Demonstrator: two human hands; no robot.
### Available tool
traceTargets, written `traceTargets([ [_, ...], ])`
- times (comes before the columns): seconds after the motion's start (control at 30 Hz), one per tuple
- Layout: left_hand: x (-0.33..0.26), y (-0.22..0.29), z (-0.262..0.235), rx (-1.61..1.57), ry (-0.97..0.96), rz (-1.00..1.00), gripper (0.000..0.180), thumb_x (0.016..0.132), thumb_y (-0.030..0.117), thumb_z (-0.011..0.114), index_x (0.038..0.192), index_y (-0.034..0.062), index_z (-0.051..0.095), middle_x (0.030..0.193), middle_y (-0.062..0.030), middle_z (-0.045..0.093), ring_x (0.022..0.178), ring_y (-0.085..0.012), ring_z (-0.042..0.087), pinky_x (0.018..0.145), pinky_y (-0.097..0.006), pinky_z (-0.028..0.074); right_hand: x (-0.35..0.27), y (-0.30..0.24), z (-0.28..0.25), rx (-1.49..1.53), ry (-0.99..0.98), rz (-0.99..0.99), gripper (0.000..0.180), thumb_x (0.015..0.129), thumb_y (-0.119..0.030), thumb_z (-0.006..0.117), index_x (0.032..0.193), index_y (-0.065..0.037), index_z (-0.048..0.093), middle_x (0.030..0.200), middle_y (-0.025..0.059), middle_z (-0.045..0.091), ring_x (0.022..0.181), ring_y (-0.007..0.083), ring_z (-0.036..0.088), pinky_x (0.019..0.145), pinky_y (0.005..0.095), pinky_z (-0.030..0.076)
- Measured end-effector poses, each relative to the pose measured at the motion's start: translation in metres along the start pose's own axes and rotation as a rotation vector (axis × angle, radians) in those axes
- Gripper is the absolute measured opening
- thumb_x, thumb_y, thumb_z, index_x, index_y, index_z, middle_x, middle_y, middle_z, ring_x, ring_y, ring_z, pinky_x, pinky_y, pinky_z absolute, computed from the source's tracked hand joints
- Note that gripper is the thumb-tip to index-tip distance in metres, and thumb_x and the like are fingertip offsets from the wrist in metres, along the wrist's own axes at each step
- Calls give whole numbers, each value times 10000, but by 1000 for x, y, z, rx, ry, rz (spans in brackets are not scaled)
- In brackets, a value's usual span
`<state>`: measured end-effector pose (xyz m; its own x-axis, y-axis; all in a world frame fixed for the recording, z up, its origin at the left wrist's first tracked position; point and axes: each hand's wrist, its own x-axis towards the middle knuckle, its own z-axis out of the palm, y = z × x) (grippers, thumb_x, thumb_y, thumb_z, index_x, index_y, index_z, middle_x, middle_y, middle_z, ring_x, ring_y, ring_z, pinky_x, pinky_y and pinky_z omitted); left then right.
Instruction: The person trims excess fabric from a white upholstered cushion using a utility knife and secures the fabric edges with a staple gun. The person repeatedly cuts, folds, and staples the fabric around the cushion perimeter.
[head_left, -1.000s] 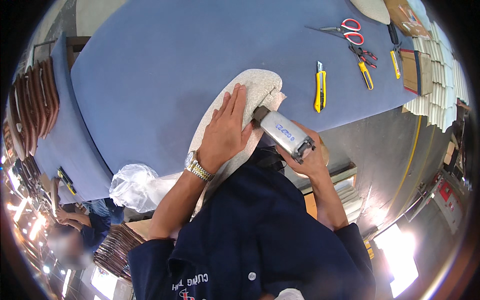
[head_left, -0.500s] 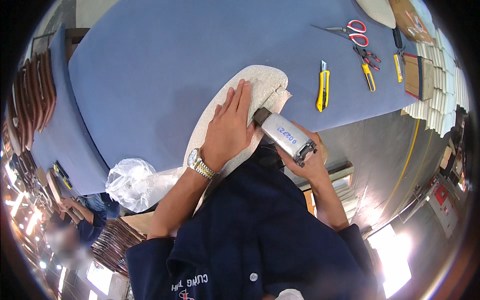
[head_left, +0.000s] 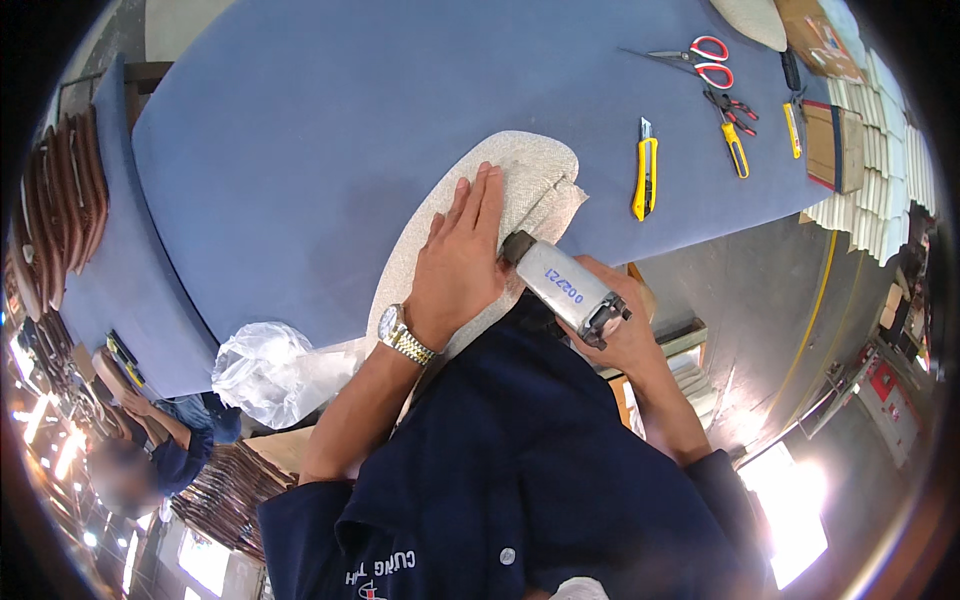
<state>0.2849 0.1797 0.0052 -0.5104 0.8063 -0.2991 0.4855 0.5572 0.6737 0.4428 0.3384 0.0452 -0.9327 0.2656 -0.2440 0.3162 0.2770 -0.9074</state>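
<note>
A curved panel covered in beige woven fabric lies at the near edge of the blue table. My left hand presses flat on it, fingers stretched out and held close together. In my right hand is a silver staple gun, its dark nose on the panel's right edge beside my left thumb. The staple gun's body hides part of my right fingers. A loose flap of fabric sticks out at the panel's far right corner.
On the blue table lie a yellow utility knife, red-handled scissors, pliers and a yellow-handled tool. A crumpled clear plastic bag sits at the near left edge. Another person works at the far left.
The staple gun's nose has shifted slightly left and toward me along the panel edge. The fabric flap stands out a little more. My left hand stays in about the same place.
</note>
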Motion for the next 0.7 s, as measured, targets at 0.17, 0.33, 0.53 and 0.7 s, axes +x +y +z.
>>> traceTargets([
  [0.17, 1, 4, 3, -4, -25, -45, 987, 811, 122, 732, 1639, 52, 199, 1677, -222, 288, 1511, -456, 341, 1145, -617, 412, -4, 4, 5, -48, 28, 36, 474, 756, -91, 810, 1187, 27, 653, 1007, 133, 687, 829, 236, 680, 795, 324, 530],
  [0.33, 1, 4, -2, -5, -70, -59, 1033, 764, 43, 736, 1648, 73, 202, 1692, -195, 273, 1542, -417, 293, 1231, -474, 331, 5, -3, 8, 87, 52, -7, 596, 796, -49, 795, 1358, 18, 607, 1097, 102, 687, 935, 183, 669, 878, 325, 525],
  [0.53, 10, -56, -21, -633, -284, 172, 1102, 840, 343, 806, 1676, 126, 121, 1712, -244, 176, 1585, -425, 171, 1258, -579, 199, -5, 21, 17, 97, 87, -95, 673, 768, -70, 780, 1416, -38, 598, 1255, 167, 712, 1124, 249, 709, 973, 346, 526],
  [0.7, -5, -53, -14, -286, -247, 27, 1032, 899, 376, 766, 1670, 83, 144, 1712, -243, 180, 1588, -408, 165, 1278, -478, 192, -5, 27, 23, 110, 119, -96, 647, 755, -74, 778, 1380, -21, 617, 1268, 168, 709, 1128, 243, 714, 973, 329, 525],
])
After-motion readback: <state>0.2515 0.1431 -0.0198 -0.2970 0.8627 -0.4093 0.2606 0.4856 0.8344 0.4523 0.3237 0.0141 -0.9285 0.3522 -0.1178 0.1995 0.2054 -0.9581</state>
